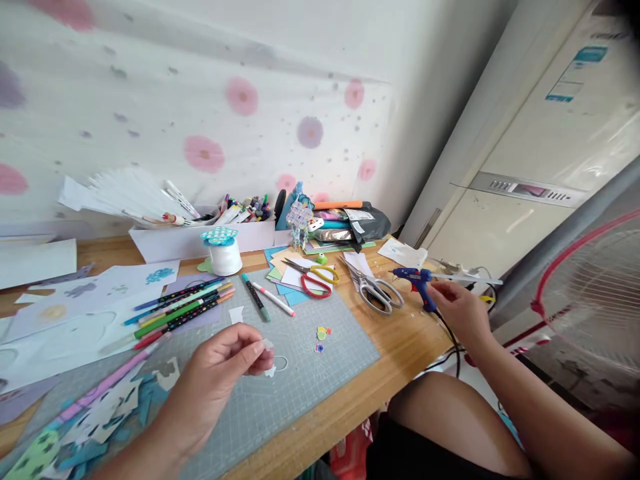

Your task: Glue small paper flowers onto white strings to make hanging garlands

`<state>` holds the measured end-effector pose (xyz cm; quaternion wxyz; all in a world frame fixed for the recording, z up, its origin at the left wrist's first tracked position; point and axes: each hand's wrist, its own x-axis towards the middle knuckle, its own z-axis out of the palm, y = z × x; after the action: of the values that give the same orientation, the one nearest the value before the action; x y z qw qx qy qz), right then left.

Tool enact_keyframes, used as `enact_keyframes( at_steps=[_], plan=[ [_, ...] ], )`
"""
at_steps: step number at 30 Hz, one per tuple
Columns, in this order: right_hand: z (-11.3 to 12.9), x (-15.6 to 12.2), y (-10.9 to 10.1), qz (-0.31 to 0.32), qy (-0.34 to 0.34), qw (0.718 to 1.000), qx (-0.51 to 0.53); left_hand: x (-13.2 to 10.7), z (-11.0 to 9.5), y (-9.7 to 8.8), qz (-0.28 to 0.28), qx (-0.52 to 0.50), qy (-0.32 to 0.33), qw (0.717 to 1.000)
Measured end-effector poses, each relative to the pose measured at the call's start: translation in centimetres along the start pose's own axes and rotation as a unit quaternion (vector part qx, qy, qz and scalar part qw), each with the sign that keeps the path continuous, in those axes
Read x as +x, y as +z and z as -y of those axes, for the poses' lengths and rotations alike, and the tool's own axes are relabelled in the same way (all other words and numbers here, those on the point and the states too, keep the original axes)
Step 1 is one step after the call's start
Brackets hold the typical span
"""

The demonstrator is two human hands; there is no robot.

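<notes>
Pinched between the thumb and fingers of my left hand (233,357) is a small white paper cutout (268,345), above the grey cutting mat (320,393). Just below those fingertips lie another white cutout (271,371) and a thin white loop (281,363). Over at the right edge of the table, my right hand (459,308) has its fingers curled at the rear of a blue hot glue gun (423,283). A clear glue stick (465,278) sticks out of the gun's back, and its nozzle points left. The fingertips are partly hidden.
Red-and-yellow scissors (316,283) and grey scissors (376,293) lie behind the mat. Small coloured cutouts (321,335) rest on it. Markers (180,310), paper scraps (110,413) and a ribbon spool (225,257) are at left. A fan (595,280) stands at right; a black cord (456,347) hangs down.
</notes>
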<state>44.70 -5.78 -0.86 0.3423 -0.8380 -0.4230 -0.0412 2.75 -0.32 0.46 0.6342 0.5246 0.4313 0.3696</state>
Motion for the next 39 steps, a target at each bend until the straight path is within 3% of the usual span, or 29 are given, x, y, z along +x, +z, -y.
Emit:
enact_keyframes(
  at_steps=[2,5,10,13,15,17,21,24,27,33,39],
  plan=[
    [-2.1,1.2,0.9,0.015,0.047,0.999,-0.010,0.1,0.1,-0.1,-0.014,-0.011,0.000,1.000],
    [-2.7,2.7,2.3,0.040,0.060,0.997,-0.003,0.1,0.0,-0.2,-0.031,-0.013,0.003,0.999],
    [-0.3,3.9,2.1,0.034,0.064,0.997,0.004,-0.1,-0.3,-0.3,-0.062,-0.032,0.006,0.998],
    [2.8,2.8,1.0,0.056,0.021,0.993,0.101,-0.2,-0.5,-0.4,-0.069,-0.053,0.002,0.996],
    [5.8,1.1,0.5,0.151,-0.042,0.951,0.265,-0.3,-0.5,-0.4,-0.071,-0.066,-0.001,0.995],
    [9.1,-1.3,0.4,0.193,-0.133,0.907,0.350,-0.4,-0.6,-0.3,-0.071,-0.075,-0.010,0.995],
    [14.7,-6.3,1.4,0.379,-0.312,0.799,0.347,-0.3,-0.4,-0.3,-0.077,-0.085,-0.016,0.993],
    [16.8,-8.7,2.6,0.406,-0.377,0.756,0.348,-0.2,-0.1,-0.3,-0.090,-0.074,0.001,0.993],
    [17.4,-9.6,3.2,0.416,-0.383,0.754,0.335,-0.2,0.0,-0.4,-0.094,-0.064,0.008,0.993],
    [17.1,-9.3,3.0,0.474,-0.304,0.779,0.277,-0.3,-0.3,-0.3,-0.102,-0.057,0.010,0.993],
    [17.1,-9.0,3.0,0.490,-0.311,0.769,0.268,-0.4,-0.4,-0.3,-0.089,-0.056,0.026,0.994]
  ],
)
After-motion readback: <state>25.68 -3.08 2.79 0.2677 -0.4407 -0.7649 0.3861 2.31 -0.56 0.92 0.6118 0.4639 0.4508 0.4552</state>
